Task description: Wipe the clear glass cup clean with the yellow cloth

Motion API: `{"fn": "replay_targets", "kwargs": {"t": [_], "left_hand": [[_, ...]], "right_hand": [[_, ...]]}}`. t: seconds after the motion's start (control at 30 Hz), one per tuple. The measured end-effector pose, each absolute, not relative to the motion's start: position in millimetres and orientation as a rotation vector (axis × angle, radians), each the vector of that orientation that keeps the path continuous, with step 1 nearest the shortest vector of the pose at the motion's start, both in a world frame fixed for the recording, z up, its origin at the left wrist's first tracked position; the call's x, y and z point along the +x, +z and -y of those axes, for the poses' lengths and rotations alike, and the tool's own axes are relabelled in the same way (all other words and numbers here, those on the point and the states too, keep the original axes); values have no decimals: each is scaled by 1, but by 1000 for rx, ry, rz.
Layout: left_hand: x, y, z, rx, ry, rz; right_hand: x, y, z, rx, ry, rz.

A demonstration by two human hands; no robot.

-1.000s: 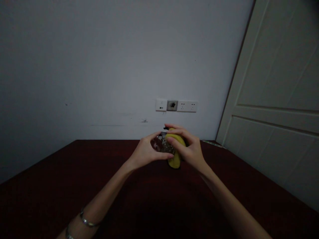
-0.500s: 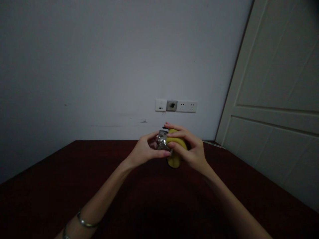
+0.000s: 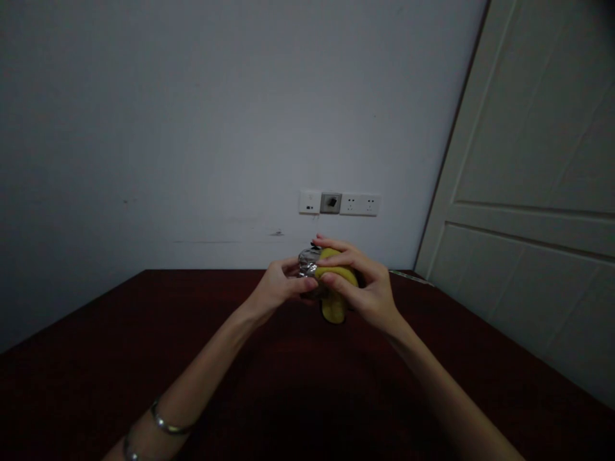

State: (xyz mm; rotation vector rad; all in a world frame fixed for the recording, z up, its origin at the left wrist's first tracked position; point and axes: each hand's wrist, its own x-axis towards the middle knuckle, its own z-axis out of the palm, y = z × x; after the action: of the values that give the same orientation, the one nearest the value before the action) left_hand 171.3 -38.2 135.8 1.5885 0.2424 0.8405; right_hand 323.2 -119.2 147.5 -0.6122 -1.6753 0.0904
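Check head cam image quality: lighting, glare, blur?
Head view: dim overall, dark red table near-black toward bottom centre. Head view: glints on the shiny silvery item at the left hand. Head view: top-right corner darkened; socket holes legible.

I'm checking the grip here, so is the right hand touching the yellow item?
Touching. The head view shows the right hand gripping the yellow item, its thumb lying against the yellow surface.

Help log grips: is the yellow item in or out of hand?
In: the right hand grips the yellow item between thumb and fingers.
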Motion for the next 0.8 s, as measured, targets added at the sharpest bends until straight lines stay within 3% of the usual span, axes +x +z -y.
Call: {"fn": "replay_targets", "kwargs": {"t": [0.3, 0.53, 0.8], "left_hand": [[174, 139, 43, 1711, 885, -314], [170, 141, 43, 2058, 1025, -531], [174, 136, 45, 2188, 1029, -658]], "right_hand": [[326, 140, 108, -717, 133, 1476], [324, 142, 115, -739, -21, 1769], [329, 140, 109, -813, -90, 1666]]}}
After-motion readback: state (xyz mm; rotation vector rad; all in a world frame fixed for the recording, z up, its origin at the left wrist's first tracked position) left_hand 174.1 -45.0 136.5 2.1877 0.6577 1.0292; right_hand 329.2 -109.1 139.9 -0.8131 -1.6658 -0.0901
